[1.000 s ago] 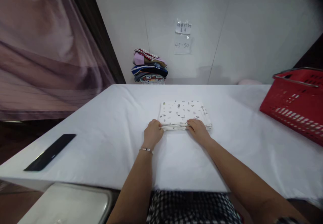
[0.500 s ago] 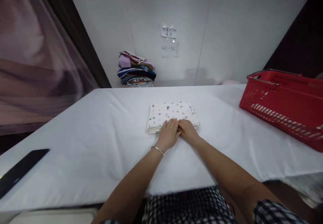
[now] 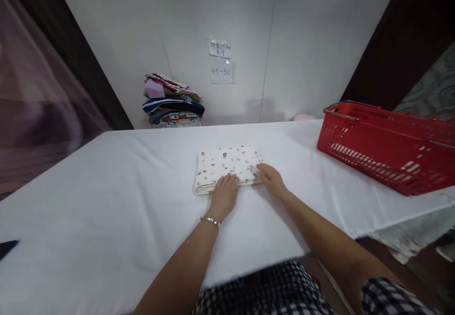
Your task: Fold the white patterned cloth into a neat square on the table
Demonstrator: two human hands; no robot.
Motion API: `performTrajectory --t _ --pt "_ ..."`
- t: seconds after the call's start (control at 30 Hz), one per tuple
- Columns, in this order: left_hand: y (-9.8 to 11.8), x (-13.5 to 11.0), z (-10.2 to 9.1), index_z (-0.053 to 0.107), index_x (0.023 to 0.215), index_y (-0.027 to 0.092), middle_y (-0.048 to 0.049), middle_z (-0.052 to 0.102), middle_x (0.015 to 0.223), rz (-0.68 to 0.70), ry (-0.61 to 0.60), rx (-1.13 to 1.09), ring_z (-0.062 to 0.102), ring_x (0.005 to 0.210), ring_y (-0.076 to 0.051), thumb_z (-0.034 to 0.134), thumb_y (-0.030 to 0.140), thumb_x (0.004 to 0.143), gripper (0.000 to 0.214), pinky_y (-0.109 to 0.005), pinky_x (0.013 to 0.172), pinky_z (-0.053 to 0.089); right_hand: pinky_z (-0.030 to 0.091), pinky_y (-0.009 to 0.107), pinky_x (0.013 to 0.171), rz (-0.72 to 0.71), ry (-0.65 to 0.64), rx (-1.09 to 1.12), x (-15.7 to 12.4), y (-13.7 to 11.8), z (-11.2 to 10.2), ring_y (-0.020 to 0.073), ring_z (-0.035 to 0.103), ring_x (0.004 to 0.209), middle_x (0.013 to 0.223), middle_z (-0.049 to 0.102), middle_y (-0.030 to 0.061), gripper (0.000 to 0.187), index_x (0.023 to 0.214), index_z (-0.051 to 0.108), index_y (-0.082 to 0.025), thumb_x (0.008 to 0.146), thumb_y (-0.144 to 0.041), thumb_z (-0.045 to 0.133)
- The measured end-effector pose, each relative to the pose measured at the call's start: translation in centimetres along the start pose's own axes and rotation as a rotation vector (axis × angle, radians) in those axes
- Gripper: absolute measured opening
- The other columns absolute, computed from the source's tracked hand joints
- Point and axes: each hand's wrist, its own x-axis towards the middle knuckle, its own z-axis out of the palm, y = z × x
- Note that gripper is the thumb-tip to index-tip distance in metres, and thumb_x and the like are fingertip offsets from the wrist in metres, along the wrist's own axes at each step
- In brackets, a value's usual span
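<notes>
A folded white cloth with small printed figures (image 3: 227, 166) lies on the white table (image 3: 106, 196), near its middle. My left hand (image 3: 224, 196) rests flat at the cloth's near edge, fingers stretched out, a thin bracelet on the wrist. At the cloth's near right corner my right hand (image 3: 270, 179) lies with fingers extended and touching the fabric. Neither hand grips anything.
A red plastic basket (image 3: 384, 142) stands at the table's right edge. A pile of folded coloured clothes (image 3: 172, 101) sits against the back wall, under two paper notes (image 3: 221, 61). A dark flat object (image 3: 7, 248) shows at the far left edge. A mauve curtain hangs to the left.
The view has swung to the right. My two hands, side by side half a second ago, have parted, with the right one now at the cloth's right corner.
</notes>
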Motion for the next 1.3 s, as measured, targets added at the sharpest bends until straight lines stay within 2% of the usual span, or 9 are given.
performTrajectory --t 0.07,0.13,0.27,0.37,0.5,0.63,0.87,1.07,1.3 --pt "0.0 0.1 0.0 0.052 0.127 0.019 -0.0055 0.052 0.137 -0.003 -0.006 -0.016 0.041 0.131 -0.023 0.042 0.019 0.091 0.037 -0.043 0.111 0.031 0.044 0.036 0.086 0.228 0.073 0.041 0.2 0.9 -1.9 0.0229 0.061 0.096 0.1 0.07 0.0082 0.029 0.092 0.069 -0.019 0.082 -0.037 0.049" --pt "-0.1 0.1 -0.1 0.051 0.128 0.019 -0.0055 0.052 0.137 -0.008 -0.02 -0.029 0.04 0.131 -0.023 0.042 0.018 0.09 0.038 -0.043 0.111 0.03 0.044 0.031 0.075 0.407 0.05 0.07 0.2 1.4 -3.1 0.0207 0.062 0.082 0.084 0.07 0.0053 0.03 0.082 0.069 -0.018 0.079 -0.041 0.05" --pt "-0.1 0.1 -0.2 0.049 0.129 0.018 -0.007 0.051 0.138 -0.012 -0.035 -0.057 0.039 0.132 -0.024 0.045 0.019 0.089 0.04 -0.044 0.112 0.029 0.035 0.027 0.057 0.555 -0.042 0.048 -0.1 0.8 -3.3 0.0155 0.051 0.06 0.058 0.058 -0.0002 0.038 0.064 0.061 -0.018 0.078 -0.051 0.048" --pt "-0.2 0.0 -0.2 0.049 0.13 0.018 -0.0074 0.05 0.139 -0.003 -0.029 -0.078 0.039 0.132 -0.024 0.046 0.019 0.088 0.041 -0.044 0.112 0.029 0.03 0.026 0.054 0.569 -0.005 0.029 -0.1 0.1 -2.7 0.0138 0.044 0.056 0.055 0.051 -0.0024 0.039 0.061 0.054 -0.019 0.076 -0.055 0.05" --pt "-0.4 -0.2 -0.1 0.049 0.131 0.019 -0.0077 0.049 0.139 0.017 -0.014 -0.09 0.039 0.132 -0.024 0.046 0.02 0.088 0.043 -0.045 0.112 0.029 0.031 0.026 0.055 0.489 0.092 -0.001 0.0 -0.7 -2.3 0.014 0.044 0.06 0.059 0.05 -0.0026 0.036 0.062 0.049 -0.021 0.078 -0.053 0.049" --pt "-0.3 -0.2 -0.1 0.048 0.131 0.019 -0.0077 0.049 0.139 0.009 0.002 -0.096 0.039 0.132 -0.024 0.046 0.02 0.087 0.044 -0.045 0.112 0.029 0.031 0.025 0.056 0.469 -0.009 -0.087 0.1 -1.1 -2.4 0.0139 0.045 0.06 0.06 0.052 -0.0023 0.035 0.063 0.051 -0.021 0.081 -0.051 0.048" --pt "-0.2 -0.2 -0.1 0.047 0.133 0.021 -0.007 0.05 0.138 0.001 0.022 -0.108 0.039 0.132 -0.024 0.048 0.021 0.086 0.047 -0.046 0.113 0.027 0.031 0.025 0.055 0.52 -0.184 -0.241 0.9 -1.0 -2.5 0.0146 0.051 0.063 0.067 0.061 0.001 0.028 0.067 0.059 -0.02 0.077 -0.046 0.056" --pt "-0.1 -0.3 -0.2 0.048 0.132 0.02 -0.0062 0.05 0.138 -0.001 0.033 -0.107 0.039 0.132 -0.025 0.047 0.023 0.088 0.044 -0.052 0.115 0.019 0.031 0.024 0.053 0.59 -0.171 -0.175 1.2 -0.6 -2.4 0.0142 0.052 0.062 0.065 0.06 0.0006 0.029 0.07 0.062 -0.019 0.075 -0.047 0.056" --pt "-0.2 -0.3 -0.1 0.049 0.13 0.023 -0.0064 0.052 0.136 0.006 0.054 -0.1 0.041 0.131 -0.025 0.048 0.023 0.087 0.043 -0.054 0.114 0.019 0.03 0.024 0.052 0.55 -0.148 -0.201 1.8 -0.4 -2.5 0.0135 0.05 0.059 0.062 0.059 -0.0003 0.02 0.065 0.061 -0.019 0.071 -0.038 0.058"
